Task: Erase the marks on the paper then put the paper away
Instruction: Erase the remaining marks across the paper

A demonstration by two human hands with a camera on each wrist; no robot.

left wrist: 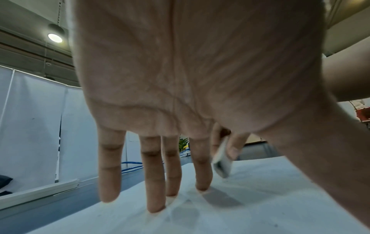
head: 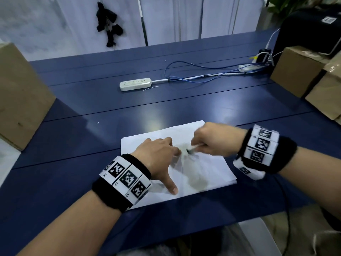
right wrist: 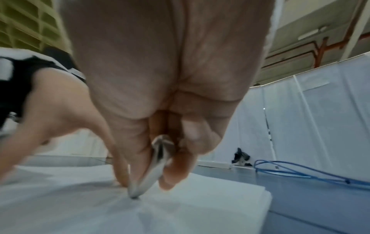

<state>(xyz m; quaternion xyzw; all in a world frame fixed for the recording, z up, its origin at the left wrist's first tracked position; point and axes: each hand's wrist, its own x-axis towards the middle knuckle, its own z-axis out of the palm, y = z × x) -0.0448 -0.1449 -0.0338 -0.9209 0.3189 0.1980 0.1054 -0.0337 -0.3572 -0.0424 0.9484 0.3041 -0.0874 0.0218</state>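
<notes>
A left hand (head: 156,156) presses flat, fingers spread, on white paper (head: 208,172) on a blue table (head: 73,137). The right hand (head: 215,139) pinches an eraser (head: 193,148), its tip touching the smudged paper.

White paper (head: 208,169) with grey smudges; navy table (head: 110,108); blue cable (head: 193,71); black-and-white checkered wristbands (head: 127,178)

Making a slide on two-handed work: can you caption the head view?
Left hand presses the paper flat while the right hand rubs an eraser over it.
</notes>
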